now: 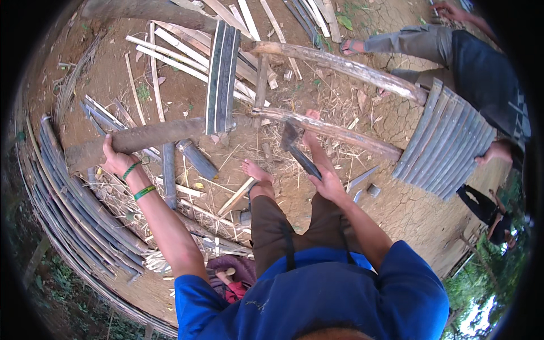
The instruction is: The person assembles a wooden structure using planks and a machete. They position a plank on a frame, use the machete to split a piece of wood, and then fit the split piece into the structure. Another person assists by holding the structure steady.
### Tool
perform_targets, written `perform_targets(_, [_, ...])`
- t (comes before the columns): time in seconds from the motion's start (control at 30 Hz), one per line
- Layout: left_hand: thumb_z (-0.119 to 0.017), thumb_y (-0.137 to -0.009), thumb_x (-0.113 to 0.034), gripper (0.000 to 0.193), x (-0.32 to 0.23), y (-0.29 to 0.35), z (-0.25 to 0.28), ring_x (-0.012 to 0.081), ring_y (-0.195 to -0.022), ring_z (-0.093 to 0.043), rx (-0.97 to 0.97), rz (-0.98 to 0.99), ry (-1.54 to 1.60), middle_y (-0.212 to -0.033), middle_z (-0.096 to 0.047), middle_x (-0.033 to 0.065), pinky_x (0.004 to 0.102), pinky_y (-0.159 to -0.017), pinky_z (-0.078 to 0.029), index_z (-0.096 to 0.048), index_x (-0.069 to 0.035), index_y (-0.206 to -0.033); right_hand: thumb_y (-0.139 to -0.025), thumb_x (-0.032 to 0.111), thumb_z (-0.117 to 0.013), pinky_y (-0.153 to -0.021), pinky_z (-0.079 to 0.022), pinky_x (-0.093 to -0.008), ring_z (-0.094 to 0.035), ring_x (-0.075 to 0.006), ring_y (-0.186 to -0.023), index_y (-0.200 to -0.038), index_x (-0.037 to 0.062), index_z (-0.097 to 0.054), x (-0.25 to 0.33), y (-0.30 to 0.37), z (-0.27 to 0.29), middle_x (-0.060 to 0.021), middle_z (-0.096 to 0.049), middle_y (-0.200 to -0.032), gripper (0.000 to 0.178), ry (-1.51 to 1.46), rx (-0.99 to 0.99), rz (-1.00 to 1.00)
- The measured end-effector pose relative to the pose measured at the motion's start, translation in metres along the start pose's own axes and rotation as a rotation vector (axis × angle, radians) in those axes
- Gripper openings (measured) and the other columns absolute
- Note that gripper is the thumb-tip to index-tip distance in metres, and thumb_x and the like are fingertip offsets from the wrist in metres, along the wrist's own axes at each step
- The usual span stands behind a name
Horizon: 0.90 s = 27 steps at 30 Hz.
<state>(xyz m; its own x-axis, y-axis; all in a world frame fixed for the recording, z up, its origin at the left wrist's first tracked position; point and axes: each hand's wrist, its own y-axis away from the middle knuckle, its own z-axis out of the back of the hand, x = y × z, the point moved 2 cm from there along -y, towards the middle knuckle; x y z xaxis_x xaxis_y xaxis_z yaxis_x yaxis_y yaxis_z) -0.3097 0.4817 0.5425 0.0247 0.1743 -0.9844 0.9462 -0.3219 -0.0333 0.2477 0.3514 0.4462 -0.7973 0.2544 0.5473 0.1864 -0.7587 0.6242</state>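
My left hand point(120, 160) grips the left end of a long brown wooden plank point(164, 135), its thumb lying over the top. In my right hand point(328, 184) is a hatchet point(300, 153), held by its dark handle with the metal head pointing away from me, close to my right foot. A short row of dark split-bamboo slats point(221, 79) lies across the frame, bridging the plank and a farther log point(158, 14). Two peeled poles point(334, 65) run right from there to a wider panel of bamboo slats point(445, 141).
A co-worker's hand point(497, 153) touches the right panel; another person stands farther right. Long bamboo poles point(73, 192) are stacked at left. Pale split strips point(181, 56), a bamboo piece point(196, 160) and shavings litter the dirt around my bare feet. A small person in red point(233, 290) is behind me.
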Motion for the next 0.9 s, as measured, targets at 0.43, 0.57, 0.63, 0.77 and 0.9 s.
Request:
perform_targets(0.43, [-0.074,-0.077,-0.027,0.04,0.068,-0.138,0.068,0.0277,-0.083,-0.066,0.088,0.228,-0.218,-0.098,-0.066,0.0122,0.0415,-0.074,-0.057,-0.061,0.001,-0.103,-0.086,0.025,-0.055,-0.088,-0.052,-0.0491,-0.065,-0.0408,-0.099,-0.118,0.0021,-0.054,-0.204,-0.058,-0.139,-0.0258,-0.066,-0.106,0.039,0.418,0.028,-0.654])
perform_targets(0.57, [-0.078,-0.076,-0.025,0.041,0.094,-0.152,0.072,0.0262,-0.089,-0.065,0.065,0.169,-0.29,-0.101,-0.067,0.0102,0.0423,-0.079,-0.056,-0.063,-0.002,-0.107,-0.083,0.018,-0.062,-0.091,-0.051,-0.0478,-0.06,-0.0429,-0.107,-0.131,0.0039,-0.034,-0.281,-0.098,-0.178,-0.0316,-0.055,-0.117,0.057,0.46,-0.118,-0.787])
perform_targets(0.63, [-0.076,-0.078,-0.022,0.038,0.108,-0.185,0.096,0.027,-0.092,-0.064,0.16,0.17,-0.261,-0.102,-0.067,0.0114,0.0435,-0.085,-0.054,-0.063,-0.001,-0.107,-0.082,0.016,-0.065,-0.093,-0.049,-0.0492,-0.059,-0.0448,-0.107,-0.132,0.002,-0.028,-0.311,-0.119,-0.196,-0.0357,-0.05,-0.119,0.064,0.454,-0.174,-0.837])
perform_targets(0.77, [-0.071,-0.082,-0.016,0.029,0.138,-0.206,0.106,0.0294,-0.101,-0.062,0.173,0.276,-0.232,-0.107,-0.066,0.0143,0.046,-0.097,-0.049,-0.064,0.001,-0.105,-0.083,0.02,-0.062,-0.094,-0.048,-0.0503,-0.058,-0.0458,-0.109,-0.139,0.0058,-0.028,-0.378,-0.147,-0.203,-0.0308,-0.053,-0.121,0.067,0.316,-0.187,-0.808])
perform_targets(0.9, [-0.069,-0.083,-0.018,0.03,0.163,-0.219,0.12,0.0293,-0.103,-0.062,0.153,0.278,-0.31,-0.109,-0.066,0.0136,0.0453,-0.097,-0.049,-0.064,0.0,-0.106,-0.087,0.033,-0.062,-0.105,-0.039,-0.0472,-0.046,-0.041,-0.128,-0.146,0.0013,-0.022,-0.331,-0.188,-0.201,-0.0331,-0.041,-0.139,0.078,0.618,-0.216,-0.771])
